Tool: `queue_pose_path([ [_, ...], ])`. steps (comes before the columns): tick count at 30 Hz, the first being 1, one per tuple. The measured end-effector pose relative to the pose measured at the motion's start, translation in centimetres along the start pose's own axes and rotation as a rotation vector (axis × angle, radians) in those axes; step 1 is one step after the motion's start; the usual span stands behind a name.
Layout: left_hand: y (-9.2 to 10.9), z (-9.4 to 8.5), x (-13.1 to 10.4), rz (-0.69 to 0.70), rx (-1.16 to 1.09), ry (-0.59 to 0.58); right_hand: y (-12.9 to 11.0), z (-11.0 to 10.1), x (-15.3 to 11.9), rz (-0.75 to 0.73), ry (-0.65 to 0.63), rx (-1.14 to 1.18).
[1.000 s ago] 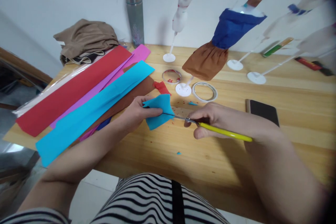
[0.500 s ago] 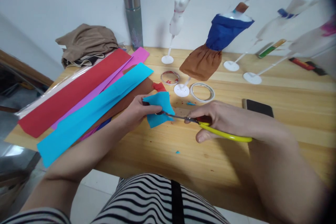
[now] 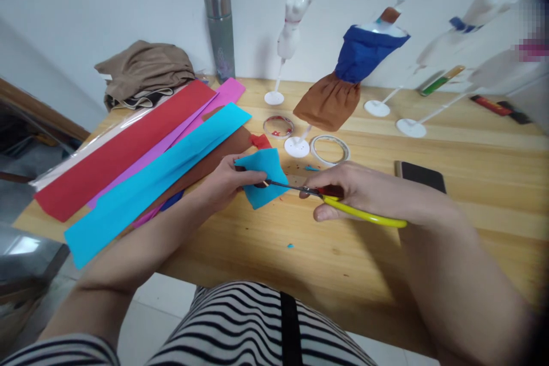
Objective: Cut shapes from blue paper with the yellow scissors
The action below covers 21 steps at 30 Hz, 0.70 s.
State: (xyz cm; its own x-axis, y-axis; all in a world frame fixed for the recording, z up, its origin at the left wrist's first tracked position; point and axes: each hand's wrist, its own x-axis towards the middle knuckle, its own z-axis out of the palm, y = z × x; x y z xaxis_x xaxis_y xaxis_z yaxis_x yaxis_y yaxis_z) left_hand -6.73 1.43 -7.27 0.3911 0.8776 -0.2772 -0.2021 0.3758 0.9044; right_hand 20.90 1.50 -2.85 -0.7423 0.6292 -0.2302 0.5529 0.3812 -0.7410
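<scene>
Apparently to brace it, the left hand (image 3: 225, 183) pinches blue paper (image 3: 266, 162) in from the tabletop's (image 3: 253, 257) front edge. The right hand (image 3: 355, 187) grips yellow-handled scissors (image 3: 364, 215).

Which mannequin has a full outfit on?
The mannequin whose round base stands beside the white tape roll. It alone in view wears a blue top and a gathered brown skirt.
</scene>
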Motion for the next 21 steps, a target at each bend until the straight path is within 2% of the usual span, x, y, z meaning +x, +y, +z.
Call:
queue_pose_path([
  [5, 0.2, 0.2, 0.0, -0.049, -0.073, 0.037, 0.0, 0.2, 0.3, 0.045, -0.088, 0.171],
  [8, 0.3, 0.4, 0.0, -0.071, -0.142, 0.061, 0.2, 0.4, 0.5, 0.001, -0.056, 0.252],
  [11, 0.2, 0.2, 0.1, -0.070, -0.157, 0.039, 0.6, 0.8, 0.8, -0.050, -0.020, 0.271],
  [21, -0.3, -0.1, 0.2, -0.038, -0.138, 0.004, 1.5, 1.5, 1.2, -0.097, -0.091, 0.347],
])
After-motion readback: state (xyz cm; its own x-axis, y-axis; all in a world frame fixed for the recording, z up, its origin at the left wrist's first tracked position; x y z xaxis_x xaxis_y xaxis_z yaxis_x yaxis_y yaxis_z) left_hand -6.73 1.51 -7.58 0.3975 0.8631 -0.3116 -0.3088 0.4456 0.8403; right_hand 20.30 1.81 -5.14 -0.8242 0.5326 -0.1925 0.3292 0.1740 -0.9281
